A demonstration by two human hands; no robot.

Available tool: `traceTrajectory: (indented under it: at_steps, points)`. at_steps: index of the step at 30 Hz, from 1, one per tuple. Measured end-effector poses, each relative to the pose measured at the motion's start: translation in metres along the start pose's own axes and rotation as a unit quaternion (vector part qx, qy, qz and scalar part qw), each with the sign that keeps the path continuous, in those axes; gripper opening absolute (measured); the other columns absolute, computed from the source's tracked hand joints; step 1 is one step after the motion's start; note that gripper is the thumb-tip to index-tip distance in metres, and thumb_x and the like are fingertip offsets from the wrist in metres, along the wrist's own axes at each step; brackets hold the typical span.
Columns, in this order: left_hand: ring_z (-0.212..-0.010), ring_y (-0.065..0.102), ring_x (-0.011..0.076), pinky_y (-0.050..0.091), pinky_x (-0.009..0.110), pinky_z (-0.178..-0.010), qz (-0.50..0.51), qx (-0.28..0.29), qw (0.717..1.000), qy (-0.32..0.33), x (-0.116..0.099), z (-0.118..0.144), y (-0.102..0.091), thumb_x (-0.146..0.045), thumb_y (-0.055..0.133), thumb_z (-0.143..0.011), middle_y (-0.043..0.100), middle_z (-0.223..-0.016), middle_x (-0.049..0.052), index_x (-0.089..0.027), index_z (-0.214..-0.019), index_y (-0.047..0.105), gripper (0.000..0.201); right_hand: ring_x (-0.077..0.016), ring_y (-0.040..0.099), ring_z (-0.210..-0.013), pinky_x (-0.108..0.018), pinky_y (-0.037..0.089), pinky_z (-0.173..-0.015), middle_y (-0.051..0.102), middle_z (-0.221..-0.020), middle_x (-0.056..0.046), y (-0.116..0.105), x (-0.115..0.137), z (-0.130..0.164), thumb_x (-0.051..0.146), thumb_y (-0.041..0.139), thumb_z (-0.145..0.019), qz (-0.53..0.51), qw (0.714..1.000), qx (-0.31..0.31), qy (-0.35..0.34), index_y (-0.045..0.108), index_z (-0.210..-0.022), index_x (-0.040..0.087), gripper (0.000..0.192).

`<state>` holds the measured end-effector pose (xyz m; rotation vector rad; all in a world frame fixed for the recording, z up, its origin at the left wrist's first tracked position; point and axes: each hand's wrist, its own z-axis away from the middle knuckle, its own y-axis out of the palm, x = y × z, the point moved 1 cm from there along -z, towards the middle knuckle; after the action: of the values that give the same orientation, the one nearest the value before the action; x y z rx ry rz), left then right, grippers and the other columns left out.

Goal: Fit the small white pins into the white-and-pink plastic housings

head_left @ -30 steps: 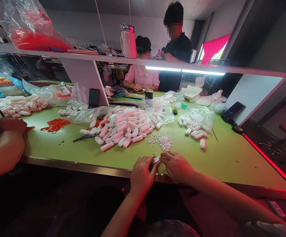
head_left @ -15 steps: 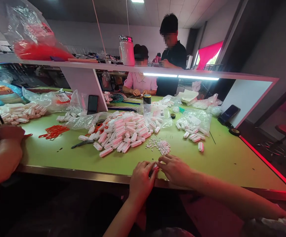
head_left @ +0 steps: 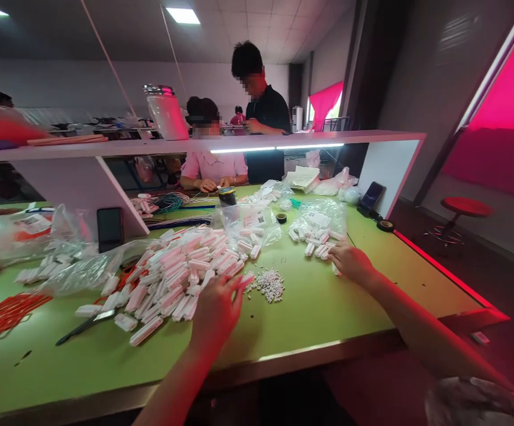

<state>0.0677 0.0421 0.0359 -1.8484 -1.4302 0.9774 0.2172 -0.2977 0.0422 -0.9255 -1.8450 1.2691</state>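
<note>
My left hand (head_left: 216,307) is closed at the near right side of a large heap of white oblong plastic casings (head_left: 177,269). Its fingertips hold one casing (head_left: 246,280), tinted pink by the light. Just right of that casing lies a pile of tiny white pellet-like parts (head_left: 271,285). Farther right, my right hand (head_left: 352,263) is stretched over the table, fingertips bent down on a white casing (head_left: 336,270) that they partly hide. Several similar casings (head_left: 312,242) lie beside it, by a clear plastic bag (head_left: 327,212).
Scissors (head_left: 86,326) and orange strips (head_left: 12,313) lie on the left. Phones lean at the left divider (head_left: 110,229) and right panel (head_left: 371,198). Black tape rolls (head_left: 385,225) sit about. A shelf (head_left: 257,144) with a mug (head_left: 167,112) spans above; people (head_left: 265,112) are behind it.
My hands, together at the table's front edge before, have parted. The left went to the heap with a casing, the right to the casings on the right. The view has turned right.
</note>
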Motion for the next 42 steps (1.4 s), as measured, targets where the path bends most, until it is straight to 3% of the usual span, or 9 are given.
traceTrajectory:
  at_steps: [8,16,21,23,28,34,37,39,42]
  points:
    - [-0.097,0.061,0.0312,0.047,0.041,-0.084,-0.093,0.075,0.991,-0.059,0.042,-0.113,0.045,-0.031,0.047,-0.09,0.07,-0.1,0.014,-0.019,-0.107,0.075,0.034,-0.0216,0.063,-0.085,-0.031,0.049,-0.078,0.064,-0.106,-0.012,0.013,0.0,0.015,0.027,0.065,-0.089,-0.05,0.999,0.021,-0.002,0.067,-0.098,0.016,0.015]
    - [-0.119,0.053,0.0374,0.044,0.05,-0.098,-0.082,0.051,0.993,-0.072,0.044,-0.137,0.068,-0.02,0.051,-0.085,0.064,-0.126,0.02,-0.013,-0.123,0.068,0.043,-0.0213,0.06,-0.099,-0.032,0.049,-0.087,0.063,-0.106,-0.007,0.003,0.0,0.021,-0.001,0.053,-0.071,-0.17,0.979,0.063,-0.088,0.066,-0.1,0.019,0.037]
    - [-0.12,0.056,0.0292,0.043,0.048,-0.107,0.026,0.035,0.999,0.022,0.009,-0.102,0.061,-0.026,0.057,-0.087,0.066,-0.126,0.011,-0.023,-0.125,0.067,0.04,-0.0182,0.062,-0.084,-0.03,0.05,-0.077,0.068,-0.093,-0.005,0.007,0.019,0.02,0.008,0.055,-0.077,-0.297,0.95,0.074,-0.062,0.067,-0.099,0.019,0.028]
    - [-0.119,0.058,0.0275,0.046,0.048,-0.106,0.147,0.041,0.986,0.066,-0.011,-0.073,0.053,-0.028,0.06,-0.088,0.067,-0.123,0.009,-0.026,-0.127,0.066,0.04,-0.0155,0.062,-0.072,-0.028,0.05,-0.068,0.068,-0.083,-0.003,0.011,0.034,0.021,0.018,0.057,-0.083,-0.407,0.905,0.124,-0.021,0.066,-0.102,0.018,0.021]
    - [-0.115,0.064,0.0243,0.054,0.04,-0.101,0.299,0.105,0.948,0.041,-0.047,0.001,0.029,-0.029,0.071,-0.084,0.066,-0.128,0.007,-0.033,-0.134,0.062,0.051,-0.0132,0.064,-0.071,-0.028,0.052,-0.069,0.07,-0.088,-0.003,0.022,0.087,0.033,0.041,0.072,-0.082,-0.639,0.728,0.247,-0.006,0.058,-0.107,0.017,0.037]
    - [-0.09,0.073,0.0203,0.062,0.028,-0.075,0.373,0.071,0.925,-0.032,-0.036,0.047,0.01,-0.047,0.067,-0.088,0.072,-0.111,0.006,-0.032,-0.117,0.072,0.034,-0.0126,0.066,-0.07,-0.029,0.055,-0.07,0.067,-0.086,-0.001,0.033,0.147,0.042,0.058,0.084,-0.065,-0.677,0.666,0.313,0.014,0.058,-0.098,0.016,0.06]
    - [-0.087,0.073,0.0211,0.063,0.027,-0.073,0.368,0.041,0.925,-0.088,-0.016,0.064,-0.001,-0.062,0.067,-0.083,0.075,-0.103,0.005,-0.03,-0.1,0.078,0.038,-0.0128,0.064,-0.068,-0.029,0.055,-0.068,0.065,-0.08,0.0,0.035,0.169,0.031,0.062,0.081,-0.066,-0.643,0.688,0.335,-0.024,0.06,-0.092,0.016,0.057]
    - [-0.086,0.073,0.0219,0.062,0.029,-0.072,0.343,0.018,0.929,-0.135,-0.002,0.075,-0.012,-0.066,0.066,-0.08,0.075,-0.099,0.005,-0.029,-0.095,0.078,0.042,-0.0132,0.062,-0.068,-0.028,0.053,-0.067,0.065,-0.077,0.0,0.031,0.177,0.016,0.055,0.074,-0.079,-0.567,0.766,0.282,-0.11,0.064,-0.088,0.016,0.04]
    - [-0.086,0.072,0.0226,0.061,0.031,-0.074,0.3,-0.012,0.937,-0.182,0.016,0.092,-0.033,-0.064,0.067,-0.079,0.075,-0.097,0.006,-0.027,-0.095,0.078,0.042,-0.0144,0.061,-0.078,-0.029,0.05,-0.077,0.068,-0.085,-0.003,0.025,0.177,-0.014,0.028,0.065,-0.09,-0.436,0.869,0.098,-0.21,0.069,-0.088,0.017,0.012]
